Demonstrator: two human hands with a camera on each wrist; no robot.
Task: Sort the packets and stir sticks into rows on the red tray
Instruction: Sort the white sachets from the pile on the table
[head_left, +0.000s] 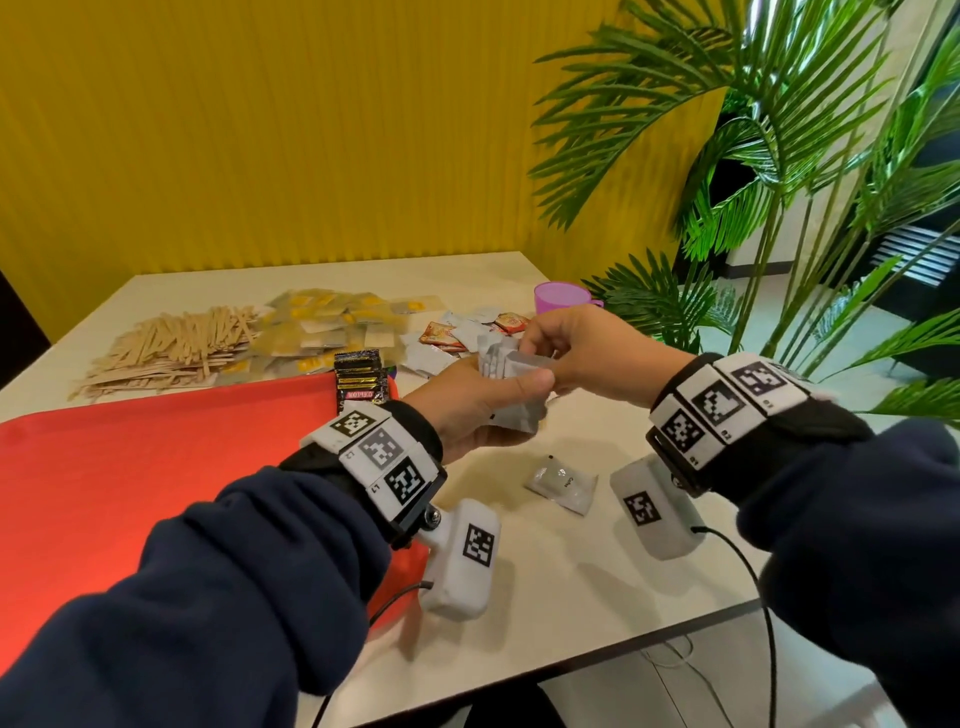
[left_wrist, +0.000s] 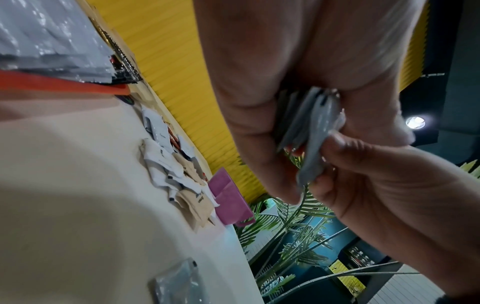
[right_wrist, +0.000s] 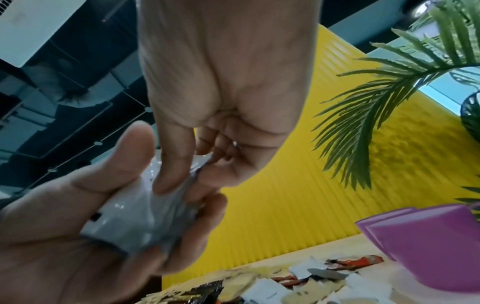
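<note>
i'm in the gathering step: my left hand (head_left: 470, 410) is curled round a stack of white packets (head_left: 511, 387), thumb across the front and fingers behind, held in the air just off the right edge of the red tray (head_left: 156, 467). my right hand (head_left: 582, 348) pinches the top edge of one packet in that stack between thumb and fingertips (right_wrist: 166, 181), squaring it in or adding it; i can't tell which. the stack stands roughly on end, long axis running from my palm up toward my right hand, flat faces turned toward me and away, tops a little fanned.

one more white packet (head_left: 561, 483) lies flat on the table (head_left: 597, 597) between my wrists, and more lie mixed with orange sachets (head_left: 441, 335) near the purple cup (head_left: 563, 297). a row of black packets (head_left: 361, 376) sits at the tray's far right corner; the stir sticks (head_left: 171, 348) and yellow packets (head_left: 322, 327) are heaped beyond the tray, unsorted.

next i judge i must collect the strays, then turn the stack flat and lay it in a row beside the black ones, keeping my grip firm, since the slick packets could slip apart.
</note>
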